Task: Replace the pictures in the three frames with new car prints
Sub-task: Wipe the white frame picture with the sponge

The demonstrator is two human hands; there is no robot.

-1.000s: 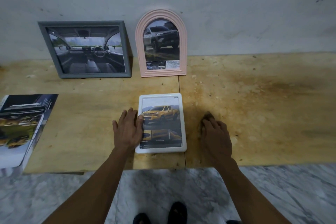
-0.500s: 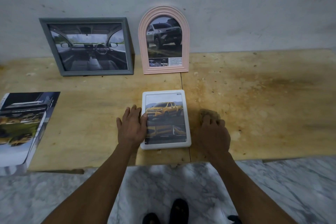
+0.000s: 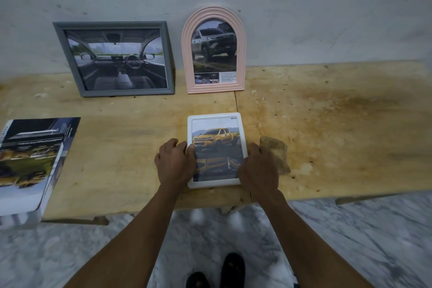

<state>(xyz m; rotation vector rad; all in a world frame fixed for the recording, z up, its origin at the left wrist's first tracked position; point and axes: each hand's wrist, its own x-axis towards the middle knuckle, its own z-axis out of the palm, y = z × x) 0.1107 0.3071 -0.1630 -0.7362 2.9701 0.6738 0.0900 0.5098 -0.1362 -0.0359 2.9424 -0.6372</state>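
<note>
The white frame [image 3: 217,150] lies flat on the wooden counter [image 3: 121,138], close to its near edge and about in the middle of the scene. It holds a print of a yellow pickup truck [image 3: 215,139], with smaller yellow car pictures under it. The left hand [image 3: 174,163] holds the left side of this frame: its thumb lies on the glass near the left border and the other fingers are curled down along the outside edge. The right hand [image 3: 258,169] holds the lower right side of the frame, with the fingers bent over the right border; how the thumb lies I cannot tell. Just to the right of the right hand, a brown cloth [image 3: 275,151] lies on the counter, partly under the hand.

Farther away, two frames stand leaning against the grey wall [image 3: 304,7]. The pink arched frame [image 3: 214,50] is directly behind the white one and shows a grey pickup truck with a small text block at the bottom. To the left of it, just beside, the grey rectangular frame [image 3: 114,58] shows the inside of a car with a steering wheel.

At the far left, near the counter edge, a stack of car brochures [image 3: 30,161] lies flat. Below the counter the marble floor [image 3: 350,241] is visible, and the person's dark shoes [image 3: 218,271] at the bottom.
</note>
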